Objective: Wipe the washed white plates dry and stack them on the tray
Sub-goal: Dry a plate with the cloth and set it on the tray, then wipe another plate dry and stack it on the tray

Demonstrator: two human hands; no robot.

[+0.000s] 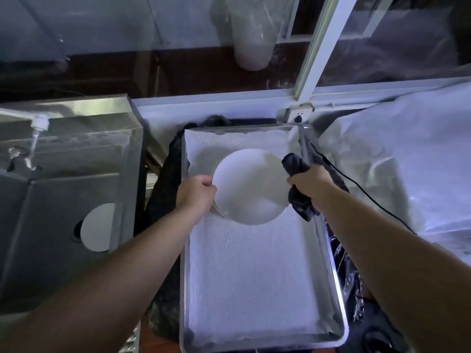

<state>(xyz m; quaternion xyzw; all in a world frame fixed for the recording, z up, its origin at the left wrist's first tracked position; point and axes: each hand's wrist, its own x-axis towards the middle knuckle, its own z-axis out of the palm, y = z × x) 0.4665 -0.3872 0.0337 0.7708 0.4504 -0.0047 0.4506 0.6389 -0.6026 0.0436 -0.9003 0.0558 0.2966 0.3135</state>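
Observation:
A white round plate (248, 187) is over the far half of a metal tray (336, 296) lined with a white mesh cloth (249, 271). My left hand (196, 193) grips the plate's left rim. My right hand (309, 183) is at the plate's right rim and is closed on a dark wiping cloth (295, 165), whose ends stick out above and below the fist. I cannot tell whether the plate rests on the lining or is held just above it. Another white plate (98, 228) lies in the steel sink (58, 200) on the left.
A tap (38, 123) runs water into the sink at the far left. A black cable (362, 187) trails along the tray's right side over white plastic sheeting (407, 161). Dark fabric (163, 189) lies between the sink and the tray. A glass-fronted frame (316, 47) stands behind.

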